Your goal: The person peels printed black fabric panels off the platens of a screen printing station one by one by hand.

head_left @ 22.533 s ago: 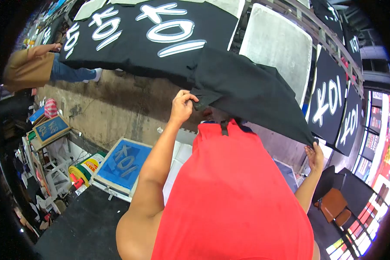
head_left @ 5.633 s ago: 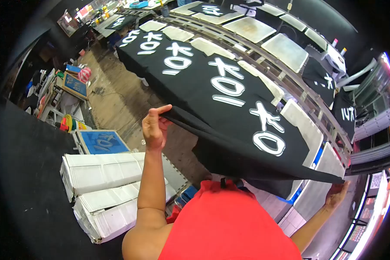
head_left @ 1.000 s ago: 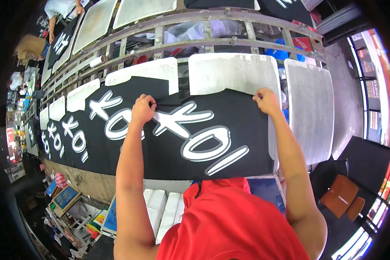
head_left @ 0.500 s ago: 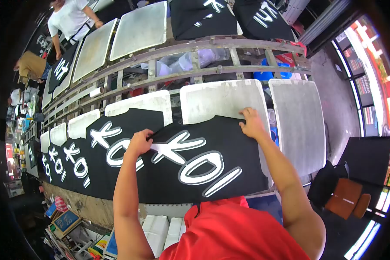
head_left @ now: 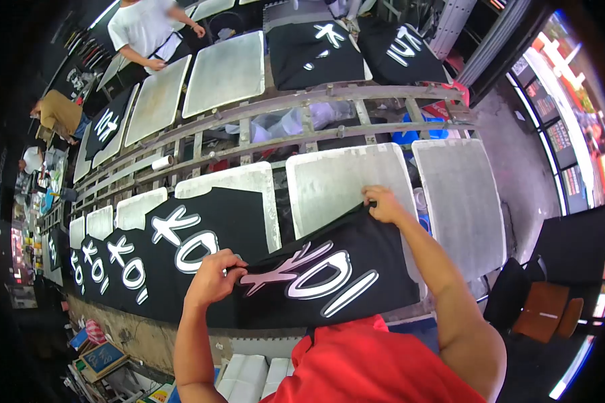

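A black cloth piece with white and grey lettering point(head_left: 323, 274) lies over a pale board in front of me. My left hand point(head_left: 216, 277) pinches its upper left edge, and my right hand point(head_left: 381, 203) pinches its upper right corner. Between the hands the top edge is raised and pulled taut, with the upper letters tilted and creased. Beyond that edge shows the bare part of the grey board point(head_left: 346, 178). Just left lies another black printed piece point(head_left: 242, 218), flat on its own board.
More printed black pieces point(head_left: 128, 269) continue leftward. A metal rail frame point(head_left: 296, 134) runs behind the boards. At right is a grey board point(head_left: 458, 208), then a brown chair point(head_left: 541, 310). A person in a white shirt point(head_left: 141, 30) stands at the far upper left.
The cloth's top edge, earlier flat, has been lifted and drawn toward me, baring more of the board. Both hands now pinch it; the right-hand fingers were looser before. The view has shifted.
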Available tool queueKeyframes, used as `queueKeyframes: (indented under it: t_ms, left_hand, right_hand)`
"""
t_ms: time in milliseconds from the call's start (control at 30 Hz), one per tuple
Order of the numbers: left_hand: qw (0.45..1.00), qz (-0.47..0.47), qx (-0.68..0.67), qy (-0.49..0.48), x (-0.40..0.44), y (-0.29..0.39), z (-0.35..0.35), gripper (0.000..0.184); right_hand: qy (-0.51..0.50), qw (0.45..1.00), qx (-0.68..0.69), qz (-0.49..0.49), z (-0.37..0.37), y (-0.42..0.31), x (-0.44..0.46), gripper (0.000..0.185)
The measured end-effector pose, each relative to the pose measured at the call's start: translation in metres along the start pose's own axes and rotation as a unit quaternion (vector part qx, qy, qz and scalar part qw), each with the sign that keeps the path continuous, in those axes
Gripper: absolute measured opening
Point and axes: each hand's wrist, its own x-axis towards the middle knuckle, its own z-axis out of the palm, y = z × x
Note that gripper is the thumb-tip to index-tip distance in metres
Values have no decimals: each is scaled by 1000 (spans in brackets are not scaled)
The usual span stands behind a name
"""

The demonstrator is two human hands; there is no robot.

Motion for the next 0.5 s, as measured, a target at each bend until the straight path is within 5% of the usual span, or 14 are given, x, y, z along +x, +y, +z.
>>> queueKeyframes:
  t_ms: [267,300,367,400,500]
  left_hand:
    - [973,-49,120,189,57,-123,44,10]
    - [965,-95,176,171,61,-140,51,17]
    - [963,-90,160,199,58,-161,65,22]
    - [960,-92,140,224,56,-165,70,28]
    - [966,-88,116,212,35,-172,79,41]
  right_hand:
    - [-89,988,48,119,-34,13,25,15]
    - [-107,982,66,140,-44,14,30,21]
    - [61,993,-69,70,-59,25,42,39]
    - [16,978,-46,202,-92,7,51,67]
    - [93,972,-54,211,-171,-11,65,92]
